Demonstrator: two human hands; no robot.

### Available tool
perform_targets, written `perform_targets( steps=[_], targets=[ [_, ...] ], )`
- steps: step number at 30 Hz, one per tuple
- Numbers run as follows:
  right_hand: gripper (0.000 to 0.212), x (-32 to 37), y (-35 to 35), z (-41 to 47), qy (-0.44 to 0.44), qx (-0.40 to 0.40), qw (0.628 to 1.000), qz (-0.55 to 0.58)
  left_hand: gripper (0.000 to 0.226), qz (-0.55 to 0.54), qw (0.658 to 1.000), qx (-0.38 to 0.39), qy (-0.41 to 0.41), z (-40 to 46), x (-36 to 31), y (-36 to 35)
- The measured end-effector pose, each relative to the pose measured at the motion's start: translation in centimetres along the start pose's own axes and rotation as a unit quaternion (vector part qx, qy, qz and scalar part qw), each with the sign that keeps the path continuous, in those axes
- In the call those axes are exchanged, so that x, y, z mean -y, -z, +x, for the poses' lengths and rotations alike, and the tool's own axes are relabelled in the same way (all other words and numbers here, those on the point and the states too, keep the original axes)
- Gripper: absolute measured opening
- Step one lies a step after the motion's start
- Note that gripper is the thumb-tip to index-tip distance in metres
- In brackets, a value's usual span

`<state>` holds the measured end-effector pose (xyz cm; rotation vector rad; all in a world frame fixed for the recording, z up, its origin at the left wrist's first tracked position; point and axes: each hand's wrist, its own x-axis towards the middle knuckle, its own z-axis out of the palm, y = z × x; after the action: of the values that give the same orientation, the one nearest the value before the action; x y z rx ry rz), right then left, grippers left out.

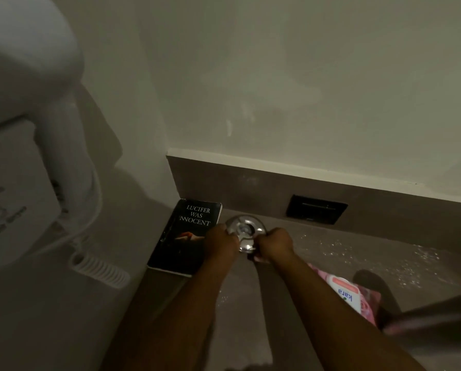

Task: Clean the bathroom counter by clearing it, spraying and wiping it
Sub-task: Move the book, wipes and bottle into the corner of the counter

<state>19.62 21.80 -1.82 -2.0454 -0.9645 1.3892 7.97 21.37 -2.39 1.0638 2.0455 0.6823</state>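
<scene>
A black book (188, 236) lies just left; a pink wipes pack (350, 295) sits right. My left hand (220, 243) and right hand (273, 245) grip a shiny metal dish (244, 228) on the grey, speckled counter (358, 253).

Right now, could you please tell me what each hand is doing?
Left hand: closed on the left edge of the metal dish.
Right hand: closed on the dish's right edge.
</scene>
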Motion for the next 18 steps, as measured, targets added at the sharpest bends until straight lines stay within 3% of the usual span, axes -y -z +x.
perform_targets(
  steps=[4, 8, 12, 14, 16, 18],
  targets=[
    [0.03, 2.2, -3.0, 2.5, -0.008, 0.007, 1.0, 0.005, 0.023, -0.068, 0.997, -0.006, 0.03, 3.1, 0.2, 0.5],
    [0.036, 1.8, -4.4, 3.8, 0.025, -0.03, 0.994, -0.099, 0.024, -0.074, 0.997, -0.012, 0.014, 4.4, 0.7, 1.1],
    [0.011, 0.6, -3.1, 2.7, 0.073, -0.052, 0.994, -0.067, 0.019, -0.019, 0.999, -0.016, -0.032, 3.2, 1.0, 1.4],
    [0.012, 0.1, -1.2, 1.1, 0.124, -0.087, 0.986, -0.066, 0.02, 0.012, 0.997, -0.044, -0.058, 1.9, 1.1, 1.6],
    [0.023, -1.1, 1.8, -0.5, 0.172, -0.123, 0.968, -0.137, 0.019, 0.048, 0.993, -0.064, -0.088, 0.1, 1.3, 1.4],
    [0.03, -2.6, 5.6, -1.8, 0.164, -0.14, 0.936, -0.279, 0.019, 0.033, 0.995, -0.018, -0.095, -3.0, 1.1, -0.1]
  ],
)
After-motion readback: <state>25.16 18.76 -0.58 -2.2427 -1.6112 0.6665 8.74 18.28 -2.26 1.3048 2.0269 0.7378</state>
